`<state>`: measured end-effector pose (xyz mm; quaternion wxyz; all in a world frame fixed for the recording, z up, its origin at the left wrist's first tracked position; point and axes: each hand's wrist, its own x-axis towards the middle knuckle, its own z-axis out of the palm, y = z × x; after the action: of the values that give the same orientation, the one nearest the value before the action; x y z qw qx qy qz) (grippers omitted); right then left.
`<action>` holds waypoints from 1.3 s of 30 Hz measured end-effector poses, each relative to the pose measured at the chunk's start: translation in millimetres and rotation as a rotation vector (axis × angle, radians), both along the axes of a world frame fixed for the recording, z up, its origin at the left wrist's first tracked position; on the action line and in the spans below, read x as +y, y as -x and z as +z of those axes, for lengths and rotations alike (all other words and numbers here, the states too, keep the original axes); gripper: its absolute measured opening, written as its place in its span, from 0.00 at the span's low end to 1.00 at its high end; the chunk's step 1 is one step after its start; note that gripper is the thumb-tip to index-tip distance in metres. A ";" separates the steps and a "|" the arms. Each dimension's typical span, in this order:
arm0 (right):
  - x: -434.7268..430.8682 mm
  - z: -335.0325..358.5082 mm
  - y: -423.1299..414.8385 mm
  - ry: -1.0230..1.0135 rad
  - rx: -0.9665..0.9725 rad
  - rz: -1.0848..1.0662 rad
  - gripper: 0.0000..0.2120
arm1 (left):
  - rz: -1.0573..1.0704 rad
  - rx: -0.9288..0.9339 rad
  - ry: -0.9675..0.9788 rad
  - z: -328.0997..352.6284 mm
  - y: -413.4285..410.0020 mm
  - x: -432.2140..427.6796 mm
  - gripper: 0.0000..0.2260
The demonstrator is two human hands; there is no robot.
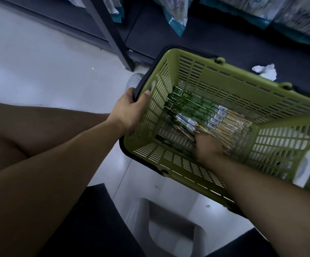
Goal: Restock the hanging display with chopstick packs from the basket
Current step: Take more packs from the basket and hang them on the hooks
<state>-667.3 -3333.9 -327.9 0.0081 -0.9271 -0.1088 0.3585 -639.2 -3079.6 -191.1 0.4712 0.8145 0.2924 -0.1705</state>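
On the bottom of the green basket [171, 56] lie the chopstick packs [196, 110]. The right hand [209, 148] reaches among them, fingers curled down; a grasp cannot be told. The left hand [130, 110] grips its dark handle [139, 87].

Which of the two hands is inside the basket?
The right hand, down among the chopstick packs; the left hand is outside, gripping the basket by its rim.

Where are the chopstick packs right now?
In the head view, the chopstick packs lie on the bottom of the green basket, right of centre, with the right hand on them and the left hand gripping the basket's left rim.
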 end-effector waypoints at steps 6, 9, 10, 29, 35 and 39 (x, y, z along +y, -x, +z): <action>-16.1 43.9 -33.0 -0.367 0.182 -0.357 0.08 | -0.107 -0.195 -0.327 25.0 11.8 -3.3 0.21; -1.8 91.4 -50.0 -0.517 0.139 -0.402 0.10 | -0.134 -0.382 -0.301 43.6 19.8 -19.8 0.08; 5.6 109.2 -52.3 -0.572 0.128 -0.395 0.11 | -0.155 -0.303 -0.189 48.0 21.8 -29.6 0.06; -14.5 42.8 -24.4 -0.252 0.133 -0.276 0.22 | 0.280 -0.102 0.473 47.4 12.8 1.1 0.10; -1.5 9.7 -7.1 0.023 -0.004 -0.076 0.35 | 0.240 -0.127 0.400 32.9 17.2 0.9 0.11; 4.1 5.0 -4.9 0.052 -0.080 -0.117 0.29 | 0.274 -0.142 0.386 30.2 15.0 0.8 0.12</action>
<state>-662.4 -3329.8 -322.9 0.0004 -0.9454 -0.0453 0.3227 -654.2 -3078.8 -160.9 0.6562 0.6720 0.3283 -0.1002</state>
